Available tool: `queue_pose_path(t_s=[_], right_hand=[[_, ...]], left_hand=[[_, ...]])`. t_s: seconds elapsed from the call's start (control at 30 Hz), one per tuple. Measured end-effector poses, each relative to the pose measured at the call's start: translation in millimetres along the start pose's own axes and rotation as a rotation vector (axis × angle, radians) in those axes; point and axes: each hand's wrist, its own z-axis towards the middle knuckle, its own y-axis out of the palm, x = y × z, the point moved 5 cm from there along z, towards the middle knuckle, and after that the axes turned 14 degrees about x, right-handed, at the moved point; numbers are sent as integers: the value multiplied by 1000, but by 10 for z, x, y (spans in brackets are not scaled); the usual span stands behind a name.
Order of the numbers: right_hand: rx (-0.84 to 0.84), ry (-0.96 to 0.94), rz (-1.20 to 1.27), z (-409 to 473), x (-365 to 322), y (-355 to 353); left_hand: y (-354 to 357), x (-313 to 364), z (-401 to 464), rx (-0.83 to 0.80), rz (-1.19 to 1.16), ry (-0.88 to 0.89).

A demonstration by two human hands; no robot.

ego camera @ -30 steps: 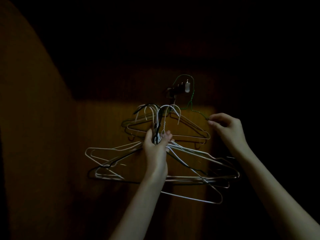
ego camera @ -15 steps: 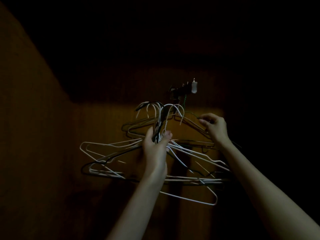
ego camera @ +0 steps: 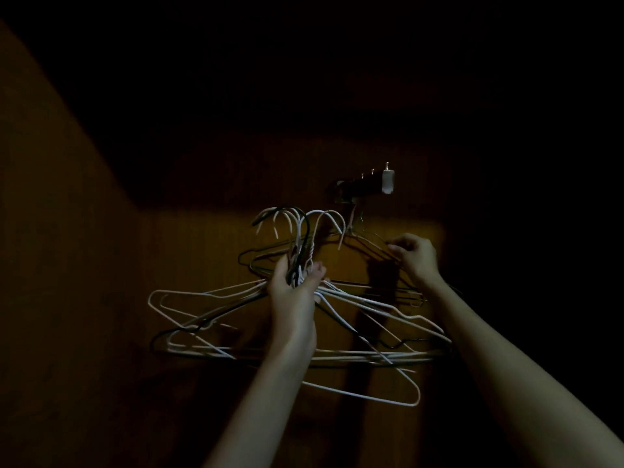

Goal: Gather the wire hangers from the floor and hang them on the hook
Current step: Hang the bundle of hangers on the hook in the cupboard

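My left hand (ego camera: 293, 292) grips a bundle of several wire hangers (ego camera: 209, 300) by their necks, held up in front of a wooden wall. Most are white, a few dark. Their hooks (ego camera: 297, 219) curve up just left of and below the wall hook rail (ego camera: 366, 184), a dark bar with small pegs and a white end cap. My right hand (ego camera: 414, 256) pinches the shoulder wire of a thin dark hanger (ego camera: 363, 238) that hangs under the rail. The scene is very dim.
A brown wooden panel (ego camera: 398, 319) lies behind the hangers, and a side wall (ego camera: 57, 265) closes in on the left. Everything above and to the right of the rail is in darkness.
The green hanger's hook came down from over the rail's end, and my right hand dropped lower and leftwards with its shoulder wire. The bundle in my left hand barely moved.
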Motion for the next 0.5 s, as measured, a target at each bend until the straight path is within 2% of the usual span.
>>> queue_pose_path(t_s=[0.13,0.5], right_hand=[[-16,-38,-86,19,18,68],[-4,-34,-63,-186,-97,-50]], left_hand=[[-29,8,16,-2,8,4],[-138,20,-57,-11,-4,-37]])
